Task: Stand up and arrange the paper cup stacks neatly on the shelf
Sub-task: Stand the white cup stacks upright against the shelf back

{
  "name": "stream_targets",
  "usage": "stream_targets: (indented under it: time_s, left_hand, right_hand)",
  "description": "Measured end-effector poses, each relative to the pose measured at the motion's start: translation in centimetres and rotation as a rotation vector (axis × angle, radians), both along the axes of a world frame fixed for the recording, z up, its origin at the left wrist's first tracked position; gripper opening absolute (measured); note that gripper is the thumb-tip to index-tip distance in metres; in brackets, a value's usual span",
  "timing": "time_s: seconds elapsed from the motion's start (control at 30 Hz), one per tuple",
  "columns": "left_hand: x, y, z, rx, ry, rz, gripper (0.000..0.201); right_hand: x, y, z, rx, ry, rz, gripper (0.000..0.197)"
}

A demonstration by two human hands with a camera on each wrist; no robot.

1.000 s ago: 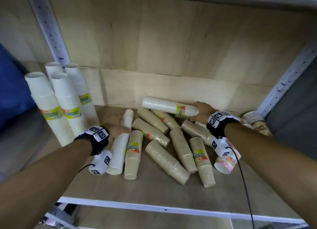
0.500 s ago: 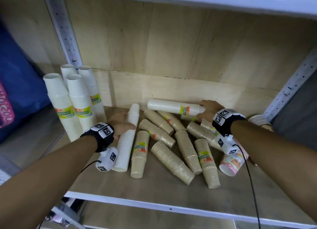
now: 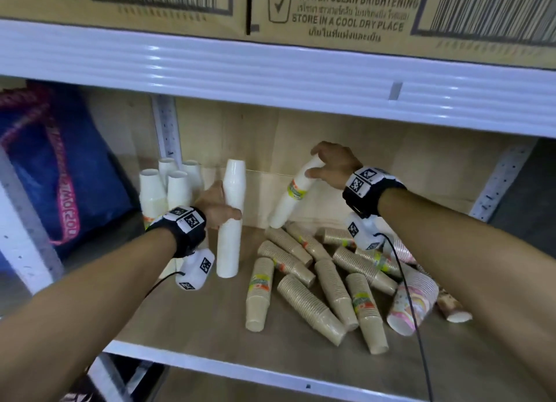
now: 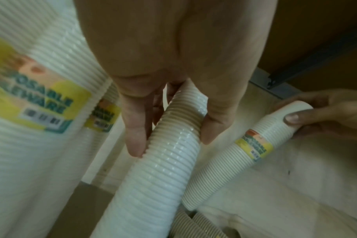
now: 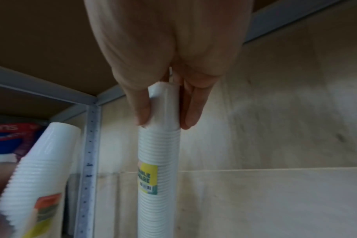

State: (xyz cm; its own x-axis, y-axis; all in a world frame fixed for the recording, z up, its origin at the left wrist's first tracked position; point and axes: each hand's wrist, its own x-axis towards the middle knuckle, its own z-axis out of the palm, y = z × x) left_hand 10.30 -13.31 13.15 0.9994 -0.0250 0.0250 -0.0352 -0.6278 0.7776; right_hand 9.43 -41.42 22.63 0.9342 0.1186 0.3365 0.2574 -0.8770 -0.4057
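Reading off the carton (image 3: 331,10) above the shelf: "SHOWER CLEAN BRIGHTENING" and "STORE IN A COOL DRY PLACE", with Thai lines too blurred to be read and barcodes cut off at the top edge. Yellow-green stickers on the white stacks are partly legible in the left wrist view as "…OSABLE …EWARE" (image 4: 37,103); the first letters are lost to blur. The plain white stack (image 3: 231,218) is held upright on the shelf board (image 3: 210,320) by the left hand (image 3: 215,206), thumb and fingers wrapped round its middle. The labelled white stack (image 3: 293,195) is gripped at its top end by the right hand (image 3: 334,163) and is tilted, lower end on the board by the back wall. 4 white stacks (image 3: 168,187) are stood upright at back left, partly hidden behind the left wrist. Brown stacks (image 3: 313,305) are left lying in a heap at centre; a pink-patterned stack (image 3: 415,305) lies at right, partly covered by the right arm. A blue bag (image 3: 54,166) at left carries pink lettering that cannot be made out.
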Motion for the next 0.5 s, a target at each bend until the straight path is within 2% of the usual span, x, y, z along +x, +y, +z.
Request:
stream_targets:
  time_s: [0.13,0.23,0.4,0.5]
  left_hand:
    - [-0.6,1.1,0.9,0.009,-0.071,-0.002,0.076]
    - [-0.9,1.9,0.7,0.016,-0.074,-0.007,0.075]
    - [-0.8,2.8,-1.1,0.077,-0.078,0.002,0.086]
    - [-1.6,2.7,-1.9,0.096,-0.063,0.003,0.081]
  right_hand:
    - [-0.9,3.8,1.4,0.067,-0.024,0.078,0.054]
    - [-1.6,6.7,1.7,0.018,-0.008,0.147,0.055]
    - [-2.5,10.3,0.0,-0.145,0.092,0.246,0.047]
    - [-2.6,11.4,-1.2,-0.142,0.178,0.273,0.050]
